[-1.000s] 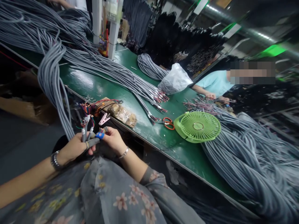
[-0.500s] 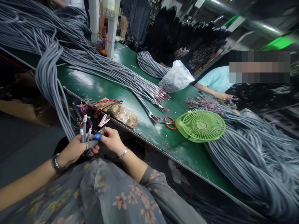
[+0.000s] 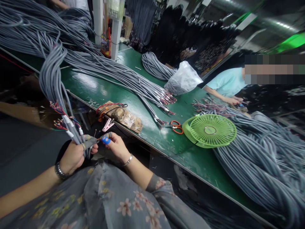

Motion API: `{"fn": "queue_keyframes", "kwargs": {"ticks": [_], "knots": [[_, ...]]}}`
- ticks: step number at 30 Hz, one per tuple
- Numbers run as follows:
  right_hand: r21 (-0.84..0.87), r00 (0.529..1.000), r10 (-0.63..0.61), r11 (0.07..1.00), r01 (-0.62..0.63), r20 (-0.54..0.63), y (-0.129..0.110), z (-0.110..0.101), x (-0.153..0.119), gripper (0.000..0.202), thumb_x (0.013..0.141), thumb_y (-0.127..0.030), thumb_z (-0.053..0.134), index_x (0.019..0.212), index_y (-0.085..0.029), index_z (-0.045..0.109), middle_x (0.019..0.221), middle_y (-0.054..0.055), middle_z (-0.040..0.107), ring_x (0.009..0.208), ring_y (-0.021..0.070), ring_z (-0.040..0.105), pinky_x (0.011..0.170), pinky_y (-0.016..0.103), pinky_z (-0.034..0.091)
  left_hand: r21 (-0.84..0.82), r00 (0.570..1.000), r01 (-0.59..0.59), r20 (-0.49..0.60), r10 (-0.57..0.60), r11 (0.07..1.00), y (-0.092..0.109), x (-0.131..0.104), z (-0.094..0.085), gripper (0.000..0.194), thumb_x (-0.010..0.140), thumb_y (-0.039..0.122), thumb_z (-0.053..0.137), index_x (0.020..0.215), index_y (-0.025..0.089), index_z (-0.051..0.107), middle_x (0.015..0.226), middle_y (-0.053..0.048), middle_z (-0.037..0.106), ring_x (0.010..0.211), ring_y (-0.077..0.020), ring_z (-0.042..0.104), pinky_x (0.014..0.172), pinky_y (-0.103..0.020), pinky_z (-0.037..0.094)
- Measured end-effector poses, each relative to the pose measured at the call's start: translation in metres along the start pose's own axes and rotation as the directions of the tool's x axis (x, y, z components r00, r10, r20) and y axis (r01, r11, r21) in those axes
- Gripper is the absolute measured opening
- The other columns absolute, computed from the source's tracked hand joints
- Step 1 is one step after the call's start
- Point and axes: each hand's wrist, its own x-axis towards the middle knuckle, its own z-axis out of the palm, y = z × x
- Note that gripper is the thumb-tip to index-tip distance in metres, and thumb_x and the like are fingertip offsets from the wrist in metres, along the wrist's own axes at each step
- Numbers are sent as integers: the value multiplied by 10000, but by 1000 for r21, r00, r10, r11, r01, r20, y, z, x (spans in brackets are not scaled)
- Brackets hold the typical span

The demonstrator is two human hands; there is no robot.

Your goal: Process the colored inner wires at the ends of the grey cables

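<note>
My left hand point(image 3: 74, 155) is closed around several grey cables point(image 3: 75, 135) in front of my lap. White-banded ends of these cables fan out above the fist, with thin coloured wires point(image 3: 59, 109) spreading from them. One more cable end points from the left thumb toward my right hand point(image 3: 117, 149). That hand is closed in a pinch, a blue wrap on its thumb, at thin wires point(image 3: 99, 139) from this end. How many wires it grips is hidden by the fingers. A pink clip point(image 3: 108, 125) is just beyond the right hand at the table edge.
Long grey cable bundles cover the green table point(image 3: 95, 86) at left and right. A green fan point(image 3: 211, 130), orange-handled scissors point(image 3: 176, 126), a taped block point(image 3: 126, 118) and a plastic bag point(image 3: 183, 79) lie there. Another person point(image 3: 228, 81) works across the table.
The cable ends in my left hand have tipped left. My right hand has drawn slightly right, away from the left, and thin wires now show between the two. The view has shifted a little.
</note>
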Motion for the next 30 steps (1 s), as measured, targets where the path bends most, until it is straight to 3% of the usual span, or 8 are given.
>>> {"fn": "queue_keyframes", "kwargs": {"ticks": [7,15,18,24,30], "knots": [[5,1000,19,1000,-19,25,-5,14,9,590,700,-658,1038,774,-244,625,701,-49,616,651,141,569,649,304,534,124,999,3,49,-9,992,-7,-1,3,405,355,374,1029,574,216,728,511,-4,720,468,-167,654,516,-282,581],[-278,984,-106,950,142,141,-16,3,-2,424,821,-571,965,736,-233,724,811,-2,707,800,189,648,795,322,549,311,959,84,231,-161,947,-2,1,-3,290,443,342,963,533,207,723,497,-28,708,460,-145,598,486,-256,503],[-230,989,-99,965,123,113,-13,4,-3,373,845,-538,935,761,-231,742,803,-1,719,795,191,661,815,327,565,263,968,66,216,-125,962,-3,-1,-2,325,455,367,990,552,201,729,510,-28,710,472,-144,606,502,-257,517],[-110,995,3,994,-14,-102,-2,11,-4,237,859,-417,890,804,-242,741,740,-19,728,727,179,653,718,305,566,134,988,32,148,-52,990,-7,-1,-1,381,407,374,1036,567,197,738,526,-33,718,500,-169,663,524,-268,561],[111,980,144,985,-129,-136,1,21,-2,298,814,-439,922,780,-233,710,656,-41,657,578,129,553,566,260,476,123,988,-2,153,-17,992,-8,-1,0,334,442,360,1017,566,204,749,541,-36,736,523,-176,676,548,-277,583]]}}
